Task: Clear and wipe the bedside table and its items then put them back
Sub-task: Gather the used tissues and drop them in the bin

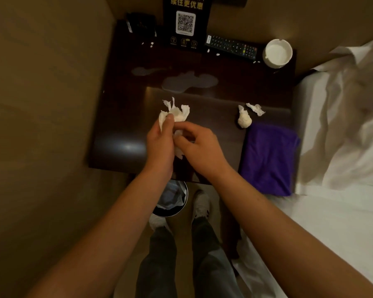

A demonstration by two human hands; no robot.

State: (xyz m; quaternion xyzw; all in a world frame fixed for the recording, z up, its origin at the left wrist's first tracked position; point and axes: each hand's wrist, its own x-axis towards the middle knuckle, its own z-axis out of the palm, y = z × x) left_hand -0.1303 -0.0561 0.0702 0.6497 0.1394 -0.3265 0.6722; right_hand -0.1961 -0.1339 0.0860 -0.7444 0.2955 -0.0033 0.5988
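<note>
We are gripping a crumpled tissue wad [174, 114] with our left hand [160, 143] at frame centre over the bedside table [121, 117], while our right hand [199, 145] is pinching its lower part, probably bunching the scraps for the waste bin [170, 198] standing below the table's edge. Two more tissue scraps [244, 120] are lying right of centre, touching the purple cloth [267, 158], which is probably waiting there for wiping the wet patches [188, 81] above centre. The remote [232, 47], ashtray [278, 53] and QR sign [185, 22] are standing uncleared along the top.

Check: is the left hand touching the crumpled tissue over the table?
Touching. The head view shows the left hand pinching the crumpled tissue, thumb pressed onto the paper, above the bedside table.
</note>
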